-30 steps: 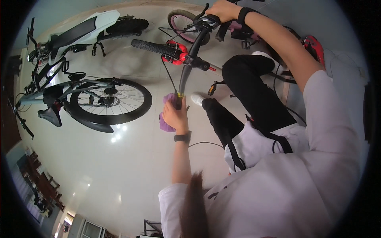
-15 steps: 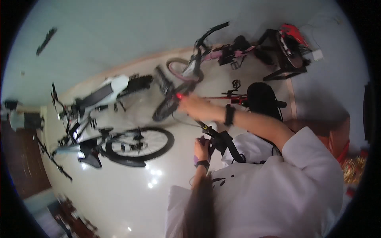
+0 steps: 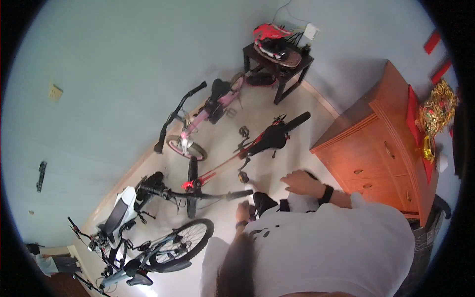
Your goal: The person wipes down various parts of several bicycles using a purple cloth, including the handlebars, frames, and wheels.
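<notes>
My left hand (image 3: 243, 213), with a dark band at the wrist, is low in front of my body, just below the right-hand end of the handlebar (image 3: 217, 194) of a red bicycle (image 3: 222, 166). Its fingers curl around a small dark thing (image 3: 254, 214) I cannot make out. To the right, my right hand (image 3: 303, 183) hovers over the floor with its fingers loosely stretched and nothing visible in them. A black band (image 3: 326, 194) circles that wrist. The bicycle's black saddle (image 3: 269, 139) lies beyond both hands.
A pink child's bicycle (image 3: 200, 120) stands by the wall. At lower left are a white-and-black motorbike (image 3: 118, 218) and a grey bicycle (image 3: 180, 245). A dark stool (image 3: 282, 74) bears a red helmet (image 3: 271, 32). An orange-brown wooden cabinet (image 3: 363, 153) stands at right.
The view has swung to the right, bringing the cabinet into sight. My right hand has drawn back from the red bicycle's front toward my body. My left hand stays low.
</notes>
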### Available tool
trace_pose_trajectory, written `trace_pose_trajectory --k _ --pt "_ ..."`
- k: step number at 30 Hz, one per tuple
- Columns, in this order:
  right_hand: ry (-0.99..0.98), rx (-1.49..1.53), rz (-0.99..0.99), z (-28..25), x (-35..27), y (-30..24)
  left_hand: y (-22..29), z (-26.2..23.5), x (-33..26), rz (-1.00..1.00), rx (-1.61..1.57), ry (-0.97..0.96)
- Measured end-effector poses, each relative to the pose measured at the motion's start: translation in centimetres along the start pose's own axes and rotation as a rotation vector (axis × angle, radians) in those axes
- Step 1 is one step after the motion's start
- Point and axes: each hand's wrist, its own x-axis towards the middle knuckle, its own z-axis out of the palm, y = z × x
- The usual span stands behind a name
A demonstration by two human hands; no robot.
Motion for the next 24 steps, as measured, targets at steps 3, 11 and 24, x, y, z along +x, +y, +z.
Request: trace_pose_trajectory --k 3,11,24 --pt "-0.004 0.098 0.03 2.4 -0.7 -0.3 1.2 -3.2 -5.0 0.271 0.314 -0.201" --pt "0.315 0.519 0.077 3.4 -8.0 3.5 6.2 0.4 -7.3 0.231 0.718 -0.442" --pt "0.056 0.183 -0.095 9.1 -14.6 9.4 18.1 -1.7 -17.1 0.404 -0.282 0.436"
